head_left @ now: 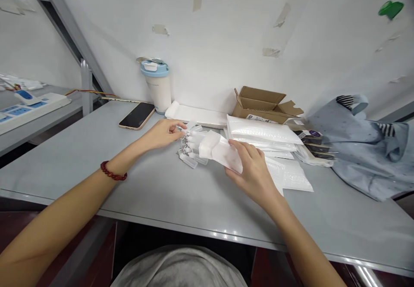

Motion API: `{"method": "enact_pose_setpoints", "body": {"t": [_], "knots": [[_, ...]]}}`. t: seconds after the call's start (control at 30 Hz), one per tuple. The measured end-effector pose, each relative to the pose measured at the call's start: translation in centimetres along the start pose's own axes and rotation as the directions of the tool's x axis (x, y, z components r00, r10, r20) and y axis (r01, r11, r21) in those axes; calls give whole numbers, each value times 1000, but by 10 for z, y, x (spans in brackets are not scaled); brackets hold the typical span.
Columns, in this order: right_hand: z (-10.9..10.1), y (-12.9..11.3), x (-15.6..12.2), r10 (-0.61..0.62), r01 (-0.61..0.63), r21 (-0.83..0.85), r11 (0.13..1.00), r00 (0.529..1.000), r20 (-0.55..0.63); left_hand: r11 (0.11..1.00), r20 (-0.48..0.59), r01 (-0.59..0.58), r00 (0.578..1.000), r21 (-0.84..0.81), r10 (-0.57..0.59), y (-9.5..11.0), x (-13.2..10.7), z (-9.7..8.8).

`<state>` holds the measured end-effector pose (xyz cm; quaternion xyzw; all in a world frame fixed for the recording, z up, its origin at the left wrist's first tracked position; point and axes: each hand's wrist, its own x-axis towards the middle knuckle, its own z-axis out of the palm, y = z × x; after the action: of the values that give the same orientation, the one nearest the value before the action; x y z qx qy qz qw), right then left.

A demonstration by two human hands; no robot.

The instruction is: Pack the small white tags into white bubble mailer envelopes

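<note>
Head view: left hand (pixel 163 132) fingers pinch small clear tags (pixel 190 149); right hand (pixel 255 170) fingers grip white pouch (pixel 221 149), best kept steady and open-mouthed.

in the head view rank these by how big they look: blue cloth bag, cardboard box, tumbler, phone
1. blue cloth bag, largest by far
2. cardboard box
3. and 4. tumbler and phone look about alike; not ranked.
All lie at a similar depth.

Grey table (pixel 80 157) under hands; white tape-patched wall (pixel 226 32) beyond them; grey metal frame (pixel 69 26) far left.
</note>
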<state>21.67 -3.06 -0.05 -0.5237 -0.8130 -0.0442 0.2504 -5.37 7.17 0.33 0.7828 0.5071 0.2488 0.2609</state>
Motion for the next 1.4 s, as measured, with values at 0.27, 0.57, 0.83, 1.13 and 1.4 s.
{"method": "enact_pose_setpoints", "body": {"t": [0.27, 0.57, 0.83, 1.13, 1.4], "knots": [[-3, -4, 0, 16, -20, 51, 998, 996, 86, 999, 35, -38, 999, 4, 38, -3, 2, 12], [-4, -7, 0, 5, -12, 47, 999, 990, 140, 998, -15, -68, 998, -10, 68, -5, 4, 15], [0, -10, 1, -58, 59, -13, 998, 997, 47, 752, 320, 225, 947, -619, -21, 44, -19, 12], [0, -17, -2, -161, 161, 14, 987, 983, 83, 627, 449, 345, 894, -698, 8, 60, -30, 41], [5, -22, -2, -145, 152, -23, 988, 972, 183, 524, 459, 375, 888, -765, 33, 61, -32, 38]]}}
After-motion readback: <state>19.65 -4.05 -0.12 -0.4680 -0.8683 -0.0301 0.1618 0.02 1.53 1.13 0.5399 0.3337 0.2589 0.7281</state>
